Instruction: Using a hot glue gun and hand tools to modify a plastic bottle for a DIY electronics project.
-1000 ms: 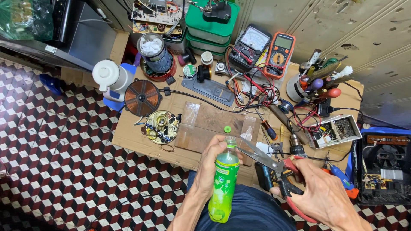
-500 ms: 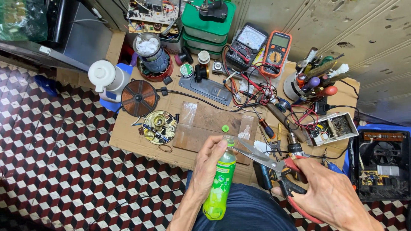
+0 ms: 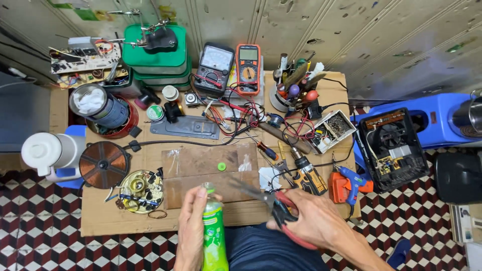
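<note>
**Open bottle in one hand, pliers in the other**

The left hand is wrapped around a green plastic bottle, held upright just in front of the wooden board at the near edge of the workbench. Its cap is off: one small green cap lies on the board, just beyond the bottle mouth. The right hand grips a pair of red-handled pliers, jaws pointing toward the bottle neck; whether they touch it is hard to tell. The bottle looks light, thin-walled and easily squeezed, so holding it round the middle seems sound. Beyond the board stand two multimeters, one black, one orange. Left of the board lies one copper coil disc.
</note>
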